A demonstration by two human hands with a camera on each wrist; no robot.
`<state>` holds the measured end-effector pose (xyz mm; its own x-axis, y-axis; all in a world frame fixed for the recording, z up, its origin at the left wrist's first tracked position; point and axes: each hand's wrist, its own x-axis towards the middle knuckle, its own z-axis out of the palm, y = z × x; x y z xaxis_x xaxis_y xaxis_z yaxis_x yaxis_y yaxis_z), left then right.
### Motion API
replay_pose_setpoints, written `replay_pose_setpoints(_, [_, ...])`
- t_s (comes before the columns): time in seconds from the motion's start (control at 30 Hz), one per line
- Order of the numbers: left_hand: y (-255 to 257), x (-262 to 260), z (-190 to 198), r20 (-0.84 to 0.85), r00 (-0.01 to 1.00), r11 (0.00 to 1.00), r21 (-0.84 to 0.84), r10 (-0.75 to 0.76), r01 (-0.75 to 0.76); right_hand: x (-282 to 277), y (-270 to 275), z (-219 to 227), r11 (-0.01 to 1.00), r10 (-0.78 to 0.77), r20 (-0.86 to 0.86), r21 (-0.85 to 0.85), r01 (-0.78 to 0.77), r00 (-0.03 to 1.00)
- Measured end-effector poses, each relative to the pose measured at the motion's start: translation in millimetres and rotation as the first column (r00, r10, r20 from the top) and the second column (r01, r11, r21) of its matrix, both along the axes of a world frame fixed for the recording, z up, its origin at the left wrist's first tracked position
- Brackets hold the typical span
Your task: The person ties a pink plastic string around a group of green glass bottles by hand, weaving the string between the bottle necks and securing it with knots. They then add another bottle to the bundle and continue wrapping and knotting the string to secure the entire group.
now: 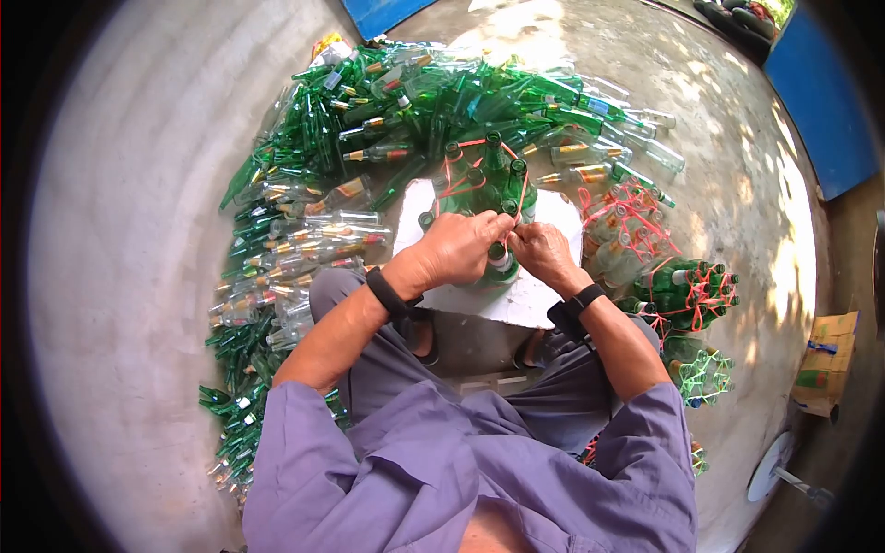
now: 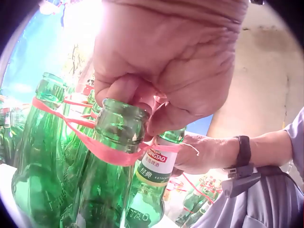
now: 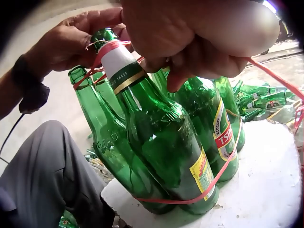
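Several green beer bottles [image 1: 495, 166] stand upright in a cluster on a white slab [image 1: 417, 207]. Pink plastic cord [image 2: 114, 156] runs round their necks, and another loop circles them low down in the right wrist view. My left hand [image 1: 466, 244] pinches the cord over the bottle mouths, thumb and fingers curled. Close beside it, at the near side of the cluster, my right hand [image 1: 550, 253] grips the cord with curled fingers. A length of cord [image 3: 273, 73] stretches out from the right hand. One near bottle [image 3: 161, 147] has a white and green neck label.
Loose green and clear bottles [image 1: 442, 101] lie heaped beyond the slab and down the left side. Tied bundles of bottles [image 1: 687, 290] stand on the right. A cardboard piece [image 1: 827, 364] and a round white object [image 1: 771, 467] are at the far right.
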<state>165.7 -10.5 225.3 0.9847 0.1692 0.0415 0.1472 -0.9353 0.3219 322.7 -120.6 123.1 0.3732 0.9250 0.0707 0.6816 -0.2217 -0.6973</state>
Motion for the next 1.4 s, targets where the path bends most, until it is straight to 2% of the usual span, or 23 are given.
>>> replay_pose_setpoints(0.03, [0,-1,0,-0.002,1.0,1.0,0.002,-0.001,0.001,1,0,2,1.0,-0.001,-0.002,0.002,0.001,1.0])
replay_pose_setpoints(0.1, [1,-5,0,0.097,0.992,0.997,-0.011,0.075,-0.074,3,-2,8,0.997,0.074,-0.039,-0.022,-0.074,0.997])
replay_pose_setpoints(0.27, [16,-18,8,0.018,0.982,0.977,-0.108,0.189,-0.186,6,-4,20,0.991,0.132,-0.144,0.009,-0.132,0.981])
replay_pose_setpoints(0.33, [20,-18,5,-0.007,0.965,0.943,-0.211,0.261,-0.257,7,-4,23,0.987,0.163,-0.175,0.016,-0.163,0.971])
replay_pose_setpoints(0.63, [10,-20,4,0.032,0.93,0.919,-0.172,0.366,-0.355,8,-6,30,0.977,0.211,-0.176,0.059,-0.203,0.962])
replay_pose_setpoints(0.77, [13,-15,3,0.046,0.932,0.927,-0.131,0.361,-0.352,13,-7,40,0.972,0.235,-0.245,0.082,-0.222,0.941])
replay_pose_setpoints(0.83, [12,-15,4,0.046,0.934,0.931,-0.106,0.355,-0.349,25,-7,42,0.958,0.276,-0.219,-0.015,-0.286,0.936])
replay_pose_setpoints(0.87, [11,-15,3,0.044,0.934,0.931,-0.107,0.354,-0.348,31,-8,36,0.963,0.27,-0.207,0.042,-0.267,0.94])
replay_pose_setpoints(0.93, [10,-15,3,0.062,0.926,0.921,-0.151,0.372,-0.36,39,-8,37,0.977,0.212,-0.148,0.012,-0.212,0.966])
replay_pose_setpoints(1.07, [13,-18,-1,0.066,0.913,0.891,-0.254,0.403,-0.375,45,-11,50,0.983,0.181,-0.134,-0.002,-0.183,0.974])
replay_pose_setpoints(1.17, [15,-21,0,0.061,0.909,0.887,-0.254,0.413,-0.386,41,-9,54,0.984,0.161,-0.223,-0.043,-0.174,0.961])
replay_pose_setpoints(1.27, [19,-24,1,0.066,0.894,0.867,-0.284,0.443,-0.409,34,-4,52,0.975,0.214,-0.247,-0.013,-0.224,0.945])
replay_pose_setpoints(1.33, [25,-26,3,0.077,0.9,0.87,-0.304,0.43,-0.389,25,-3,56,0.975,0.223,-0.329,0.056,-0.217,0.918])
replay_pose_setpoints(1.4, [31,-28,1,0.092,0.902,0.87,-0.321,0.423,-0.375,22,-3,58,0.972,0.231,-0.318,0.045,-0.229,0.92])
